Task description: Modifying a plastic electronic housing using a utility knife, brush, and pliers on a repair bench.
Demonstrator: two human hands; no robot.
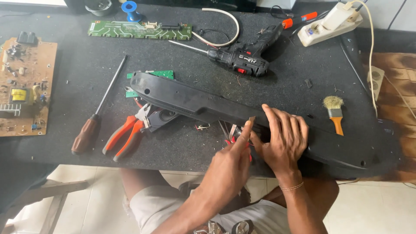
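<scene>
Right now the right hand (284, 138) is lying flat and open-fingered across a long black plastic casing (195, 102), pressing it down rather than gripping it. The left hand (232, 162) is closing thumb and forefinger around a small thin tool (251, 119) whose tip is touching the casing's near edge just beside the right hand. The casing is stretching across the dark table (78, 73), its long axis running from upper left to lower right, so most of its length is extending away to the left of both hands. Orange-handled pliers (125, 134) and a brown-handled screwdriver (93, 123) are resting well to the left, a cordless drill (242, 58) beyond the casing, a small brush (334, 112) to the right.
</scene>
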